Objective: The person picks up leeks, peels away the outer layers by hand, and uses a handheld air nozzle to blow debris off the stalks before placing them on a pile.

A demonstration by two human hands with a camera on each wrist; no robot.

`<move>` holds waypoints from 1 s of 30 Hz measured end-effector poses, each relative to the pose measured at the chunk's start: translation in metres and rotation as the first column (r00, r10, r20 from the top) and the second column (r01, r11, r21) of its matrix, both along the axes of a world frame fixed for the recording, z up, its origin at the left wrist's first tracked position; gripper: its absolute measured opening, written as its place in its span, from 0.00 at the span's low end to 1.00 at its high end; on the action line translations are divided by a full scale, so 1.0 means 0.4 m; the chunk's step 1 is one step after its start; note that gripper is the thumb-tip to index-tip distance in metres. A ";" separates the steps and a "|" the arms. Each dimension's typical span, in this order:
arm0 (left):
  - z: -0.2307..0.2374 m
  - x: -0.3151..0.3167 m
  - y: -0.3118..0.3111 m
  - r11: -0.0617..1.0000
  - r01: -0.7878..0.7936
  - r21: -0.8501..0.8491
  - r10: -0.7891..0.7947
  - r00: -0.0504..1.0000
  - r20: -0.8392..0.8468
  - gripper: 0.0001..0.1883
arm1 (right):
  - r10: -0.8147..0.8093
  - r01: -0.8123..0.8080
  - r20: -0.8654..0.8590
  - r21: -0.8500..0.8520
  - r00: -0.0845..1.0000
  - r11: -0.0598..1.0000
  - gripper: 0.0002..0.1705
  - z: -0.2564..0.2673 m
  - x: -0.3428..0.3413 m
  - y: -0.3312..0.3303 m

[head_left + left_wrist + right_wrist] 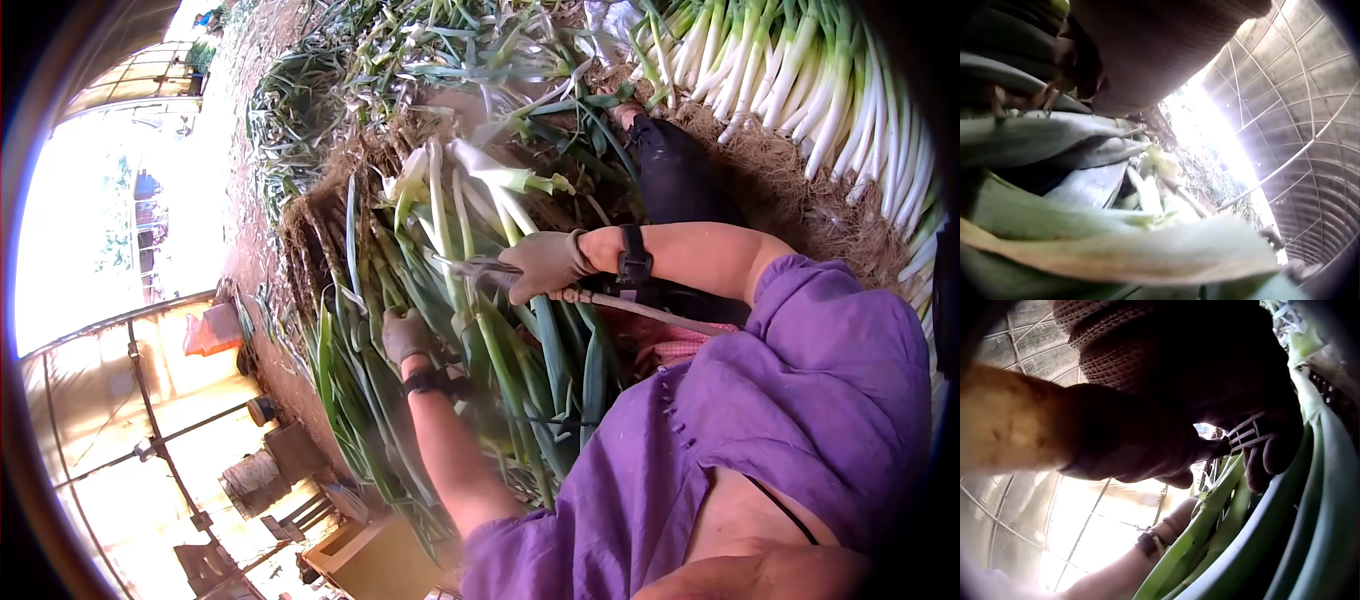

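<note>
In the head view my gloved right hand (545, 266) grips a metal-tipped nozzle (478, 268), whose thin hose (650, 312) runs back toward the purple shirt. The right wrist view has the dark glove (1191, 381) curled around the tool's handle, beside green leaves (1210, 550). Lower left of it, my gloved left hand (404, 335) is curled around a green stalk in a heap of leeks (500, 350). Pale leek stems (437, 190) stand out above both hands, with a whitish blur around them. In the left wrist view the glove (1147, 56) sits over broad leaves (1054, 137); its fingertips are hidden.
Cleaned leeks (800, 70) with white stems and brown roots lie in rows at the upper right. Loose leaf scraps (300, 110) cover the ground at the top. An orange bag (212, 330) and a beige box (375, 560) stand left and below, by the greenhouse frame.
</note>
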State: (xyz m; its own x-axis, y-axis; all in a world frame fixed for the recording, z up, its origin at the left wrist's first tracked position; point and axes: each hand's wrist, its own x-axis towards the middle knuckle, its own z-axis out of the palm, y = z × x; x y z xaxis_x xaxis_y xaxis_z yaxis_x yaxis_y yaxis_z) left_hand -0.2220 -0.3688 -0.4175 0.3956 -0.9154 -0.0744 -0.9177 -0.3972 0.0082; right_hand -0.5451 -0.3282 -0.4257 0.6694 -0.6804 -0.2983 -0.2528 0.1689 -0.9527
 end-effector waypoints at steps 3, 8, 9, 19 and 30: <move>0.056 0.055 0.015 0.986 0.029 -0.163 -0.033 0.999 -0.020 0.25 | -0.015 0.016 -0.019 0.037 1.000 0.999 0.18 0.016 -0.033 0.020; 0.066 0.024 -0.009 0.989 -0.082 -0.121 0.124 0.909 0.397 0.24 | -0.052 0.038 -0.140 -0.096 0.989 0.995 0.19 0.042 -0.081 0.024; 0.072 0.004 -0.009 0.989 -0.107 -0.102 0.142 0.881 0.451 0.23 | -0.048 0.038 -0.131 -0.082 0.990 0.996 0.20 0.025 -0.088 0.023; 0.097 0.031 0.004 0.971 -0.020 0.237 -0.013 0.990 0.138 0.22 | -0.065 0.043 -0.129 -0.165 0.990 0.985 0.19 0.002 -0.115 0.056; 0.075 0.042 0.072 0.990 0.085 0.115 -0.024 0.890 -0.456 0.25 | -0.002 0.002 -0.005 0.048 1.000 0.999 0.18 0.098 -0.039 0.128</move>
